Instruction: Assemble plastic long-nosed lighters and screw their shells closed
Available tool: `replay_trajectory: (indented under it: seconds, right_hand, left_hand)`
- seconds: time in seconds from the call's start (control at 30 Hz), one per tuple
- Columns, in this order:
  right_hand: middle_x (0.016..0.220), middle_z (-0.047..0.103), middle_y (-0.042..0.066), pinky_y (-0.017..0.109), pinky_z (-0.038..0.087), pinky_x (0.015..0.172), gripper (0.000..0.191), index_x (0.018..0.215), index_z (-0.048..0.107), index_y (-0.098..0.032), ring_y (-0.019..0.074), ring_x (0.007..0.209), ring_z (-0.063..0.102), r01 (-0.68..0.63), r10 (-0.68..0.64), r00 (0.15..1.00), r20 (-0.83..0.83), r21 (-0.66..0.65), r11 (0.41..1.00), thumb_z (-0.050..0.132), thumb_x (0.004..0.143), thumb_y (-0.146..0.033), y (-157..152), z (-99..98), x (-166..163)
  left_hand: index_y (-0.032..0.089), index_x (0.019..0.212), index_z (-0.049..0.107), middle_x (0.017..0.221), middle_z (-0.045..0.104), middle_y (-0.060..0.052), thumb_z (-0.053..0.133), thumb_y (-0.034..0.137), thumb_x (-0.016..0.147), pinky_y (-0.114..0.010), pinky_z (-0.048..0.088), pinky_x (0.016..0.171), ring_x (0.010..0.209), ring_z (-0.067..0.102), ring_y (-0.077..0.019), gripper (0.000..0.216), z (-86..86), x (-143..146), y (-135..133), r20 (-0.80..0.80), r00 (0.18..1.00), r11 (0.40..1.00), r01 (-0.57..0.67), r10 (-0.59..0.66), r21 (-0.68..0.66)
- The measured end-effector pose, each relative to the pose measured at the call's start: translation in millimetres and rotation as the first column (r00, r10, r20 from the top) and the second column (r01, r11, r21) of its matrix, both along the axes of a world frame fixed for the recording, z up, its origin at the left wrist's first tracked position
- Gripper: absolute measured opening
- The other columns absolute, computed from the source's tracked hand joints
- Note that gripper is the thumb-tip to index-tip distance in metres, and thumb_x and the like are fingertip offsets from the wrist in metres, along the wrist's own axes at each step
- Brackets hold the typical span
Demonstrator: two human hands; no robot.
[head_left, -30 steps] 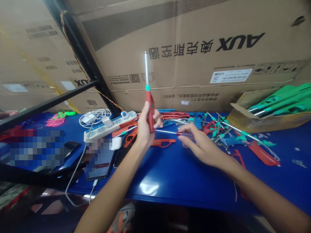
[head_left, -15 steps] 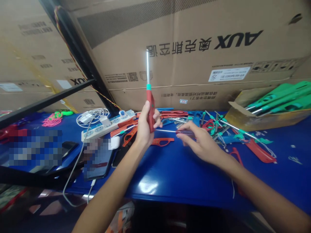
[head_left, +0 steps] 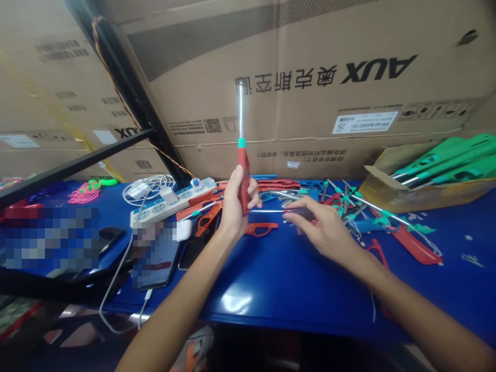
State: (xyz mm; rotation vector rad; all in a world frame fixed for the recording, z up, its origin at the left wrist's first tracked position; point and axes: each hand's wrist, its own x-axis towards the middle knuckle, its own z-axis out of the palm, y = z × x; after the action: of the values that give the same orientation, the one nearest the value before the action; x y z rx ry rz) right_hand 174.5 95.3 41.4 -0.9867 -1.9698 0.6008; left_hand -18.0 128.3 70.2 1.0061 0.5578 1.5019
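Observation:
My left hand [head_left: 235, 201] is closed around the red handle of a long-necked lighter [head_left: 243, 160], held upright with its metal tube pointing up and a green collar at the tube's base. In my right hand [head_left: 320, 222] is a screwdriver [head_left: 269, 211], gripped by its dark reddish handle. Its thin shaft lies level, and the tip meets the lower part of the lighter's handle; the exact contact is hidden. Behind the hands lie loose orange-red handle shells [head_left: 263, 228] and a pile of metal tubes with green parts [head_left: 349, 206].
On the right, a cardboard box [head_left: 437, 192] holds several green lighters. A white power strip [head_left: 174, 201], a phone [head_left: 158, 268] with its cable, and an earbud case [head_left: 183, 230] lie left on the blue table [head_left: 287, 284]. Large cartons [head_left: 310, 124] stand behind, beside a black post [head_left: 120, 77].
The lighter and both hands sit slightly lower and further right in the view, while the camera has also shifted a little. Both grips stay the same, with the screwdriver still at the handle.

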Motion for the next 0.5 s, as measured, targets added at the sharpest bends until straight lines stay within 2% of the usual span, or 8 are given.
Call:
replay_trajectory:
  seconds: [0.17, 0.33, 0.43, 0.5]
  right_hand:
    - [0.062, 0.062, -0.003, 0.027, 0.043, 0.055, 0.026, 0.096, 0.066, -0.02, 0.013, 0.052, 0.057, 0.046, -0.046, 0.999, -0.001, 0.008, 0.999, 0.06, 0.098, -0.045, -0.9, 3.8, 1.1]
    - [0.053, 0.053, -0.006, 0.026, 0.035, 0.049, 0.032, 0.091, 0.066, -0.019, 0.0107, 0.045, 0.048, 0.039, -0.038, 0.999, 0.013, -0.087, 0.995, 0.059, 0.098, -0.049, -1.7, 5.4, 0.6]
    - [0.055, 0.055, -0.005, 0.026, 0.035, 0.051, 0.037, 0.085, 0.066, -0.019, 0.0107, 0.047, 0.047, 0.062, -0.055, 0.994, 0.091, -0.079, 0.995, 0.053, 0.101, -0.05, -1.3, 5.2, -0.4]
    - [0.057, 0.058, -0.003, 0.027, 0.037, 0.055, 0.044, 0.077, 0.065, -0.019, 0.0117, 0.052, 0.051, 0.062, -0.056, 0.98, 0.189, -0.026, 0.998, 0.046, 0.104, -0.048, -1.3, 2.9, -2.0]
  left_hand:
    - [0.021, 0.092, 0.054, 0.062, 0.038, 0.009, 0.053, 0.049, 0.099, -0.019, 0.043, 0.043, 0.036, 0.032, -0.0036, 0.029, -5.7, 3.3, 0.3, -0.031, 1.0, 1.0, 0.002, -0.002, 0.005]
    - [0.022, 0.096, 0.053, 0.063, 0.039, 0.01, 0.056, 0.051, 0.097, -0.018, 0.042, 0.044, 0.037, 0.032, -0.0033, 0.03, -8.0, 4.0, 1.0, -0.048, 0.999, 1.0, -0.011, 0.01, -0.02]
    - [0.022, 0.1, 0.054, 0.063, 0.038, 0.01, 0.056, 0.052, 0.097, -0.018, 0.043, 0.045, 0.037, 0.031, -0.0036, 0.03, -5.7, 3.2, 0.5, -0.073, 0.997, 1.0, -0.014, 0.013, -0.017]
    - [0.022, 0.103, 0.054, 0.062, 0.038, 0.01, 0.056, 0.052, 0.097, -0.019, 0.043, 0.045, 0.037, 0.031, -0.004, 0.03, -3.1, 1.9, 0.2, -0.085, 0.996, 1.0, -0.017, 0.017, -0.003]
